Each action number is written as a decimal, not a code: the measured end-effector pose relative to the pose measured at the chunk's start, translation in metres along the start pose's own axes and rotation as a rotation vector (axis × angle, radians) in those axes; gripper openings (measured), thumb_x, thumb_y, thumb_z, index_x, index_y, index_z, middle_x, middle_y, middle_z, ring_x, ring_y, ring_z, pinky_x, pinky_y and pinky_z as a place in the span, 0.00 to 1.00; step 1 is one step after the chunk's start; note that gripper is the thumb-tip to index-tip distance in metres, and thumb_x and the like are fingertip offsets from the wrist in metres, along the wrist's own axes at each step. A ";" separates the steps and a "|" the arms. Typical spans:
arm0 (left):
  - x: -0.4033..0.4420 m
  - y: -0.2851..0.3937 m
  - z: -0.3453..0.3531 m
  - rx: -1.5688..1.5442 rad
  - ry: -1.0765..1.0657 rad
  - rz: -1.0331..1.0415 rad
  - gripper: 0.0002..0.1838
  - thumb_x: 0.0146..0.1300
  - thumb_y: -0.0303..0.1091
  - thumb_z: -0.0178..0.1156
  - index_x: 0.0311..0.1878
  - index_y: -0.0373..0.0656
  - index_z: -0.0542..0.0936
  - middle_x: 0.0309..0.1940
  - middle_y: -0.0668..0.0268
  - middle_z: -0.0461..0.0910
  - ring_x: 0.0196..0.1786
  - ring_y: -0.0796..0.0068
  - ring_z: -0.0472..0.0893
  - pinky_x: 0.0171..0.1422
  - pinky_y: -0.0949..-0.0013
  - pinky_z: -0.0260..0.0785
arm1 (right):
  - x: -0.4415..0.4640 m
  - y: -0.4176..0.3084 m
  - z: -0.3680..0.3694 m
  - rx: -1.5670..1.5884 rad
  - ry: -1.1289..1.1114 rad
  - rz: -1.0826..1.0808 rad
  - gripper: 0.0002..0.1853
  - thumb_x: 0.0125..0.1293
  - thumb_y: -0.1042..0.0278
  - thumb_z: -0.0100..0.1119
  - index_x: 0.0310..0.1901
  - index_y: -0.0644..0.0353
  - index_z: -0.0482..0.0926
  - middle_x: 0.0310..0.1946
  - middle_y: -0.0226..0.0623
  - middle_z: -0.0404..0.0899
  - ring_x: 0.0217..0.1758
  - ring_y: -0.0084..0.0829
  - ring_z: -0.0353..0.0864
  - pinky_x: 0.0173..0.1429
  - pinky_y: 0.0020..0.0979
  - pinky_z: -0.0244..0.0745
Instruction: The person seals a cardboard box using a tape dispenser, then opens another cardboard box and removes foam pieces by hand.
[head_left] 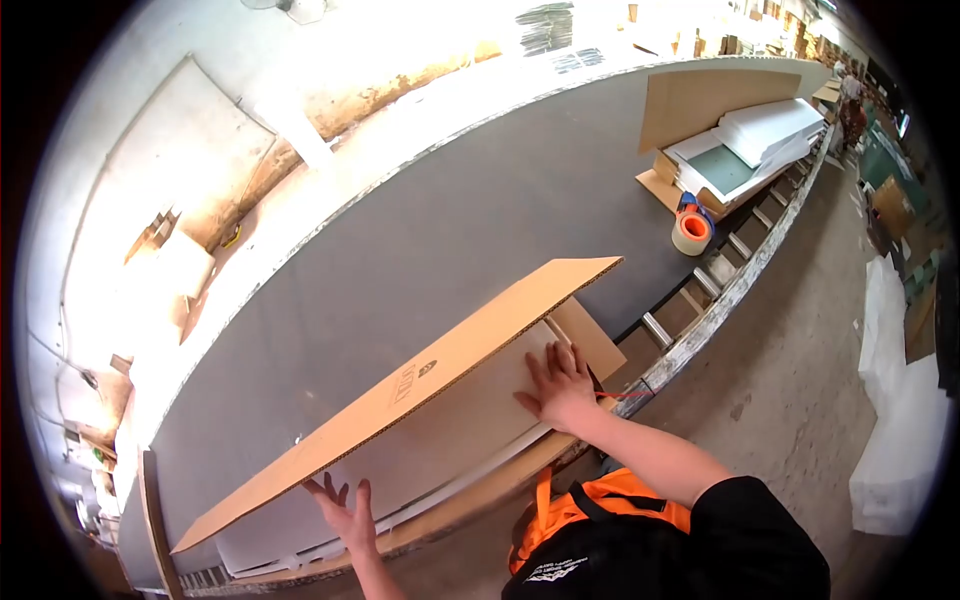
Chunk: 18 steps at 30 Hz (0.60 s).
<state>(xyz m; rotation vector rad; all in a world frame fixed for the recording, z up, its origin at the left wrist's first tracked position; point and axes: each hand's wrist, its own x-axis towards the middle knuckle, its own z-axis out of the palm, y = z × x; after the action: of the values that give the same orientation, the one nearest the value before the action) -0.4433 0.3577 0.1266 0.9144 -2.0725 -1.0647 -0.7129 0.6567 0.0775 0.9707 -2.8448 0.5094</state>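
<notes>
Cardboard flap [480, 333] is being bordered at its near edge by left hand [350, 515], fingers spread, ungripped, contact unclear | white panel [450, 430] is being touched under right hand [562, 388], fingers splayed, nothing gripped

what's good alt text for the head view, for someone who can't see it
A person's right hand lies spread on a pale sheet in an open cardboard box, the left hand open at the edge of its raised, printed flap. Farther along the dark tabletop are a tape dispenser and another open box.
</notes>
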 end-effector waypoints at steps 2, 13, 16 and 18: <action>-0.003 -0.011 0.002 0.045 -0.023 0.008 0.58 0.57 0.31 0.73 0.82 0.39 0.42 0.82 0.47 0.44 0.78 0.48 0.61 0.68 0.53 0.71 | -0.003 0.007 0.013 -0.037 -0.015 -0.036 0.38 0.70 0.38 0.51 0.70 0.61 0.66 0.68 0.61 0.64 0.78 0.53 0.52 0.81 0.57 0.38; -0.023 -0.050 -0.005 0.547 -0.463 0.179 0.39 0.56 0.45 0.73 0.67 0.36 0.71 0.63 0.41 0.74 0.63 0.37 0.74 0.65 0.49 0.69 | 0.013 -0.011 0.011 -0.013 -0.048 -0.089 0.21 0.72 0.57 0.46 0.61 0.55 0.78 0.60 0.42 0.79 0.65 0.42 0.76 0.69 0.49 0.67; -0.032 -0.038 -0.005 0.692 -0.585 0.194 0.49 0.55 0.57 0.71 0.72 0.36 0.64 0.65 0.39 0.71 0.65 0.35 0.72 0.67 0.48 0.67 | 0.010 -0.017 0.005 -0.047 -0.168 -0.058 0.20 0.71 0.59 0.47 0.58 0.56 0.79 0.57 0.44 0.81 0.63 0.43 0.77 0.69 0.47 0.67; -0.036 -0.033 -0.007 0.759 -0.705 0.290 0.54 0.55 0.63 0.68 0.76 0.36 0.59 0.71 0.39 0.63 0.71 0.36 0.65 0.74 0.46 0.59 | 0.003 -0.024 -0.001 -0.032 -0.123 -0.051 0.19 0.70 0.61 0.47 0.56 0.57 0.80 0.56 0.44 0.81 0.62 0.44 0.78 0.67 0.44 0.70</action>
<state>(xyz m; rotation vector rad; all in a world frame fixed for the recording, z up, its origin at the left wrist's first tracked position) -0.4085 0.3691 0.0942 0.5477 -3.1922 -0.4441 -0.7006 0.6376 0.0852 1.1020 -2.9166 0.4119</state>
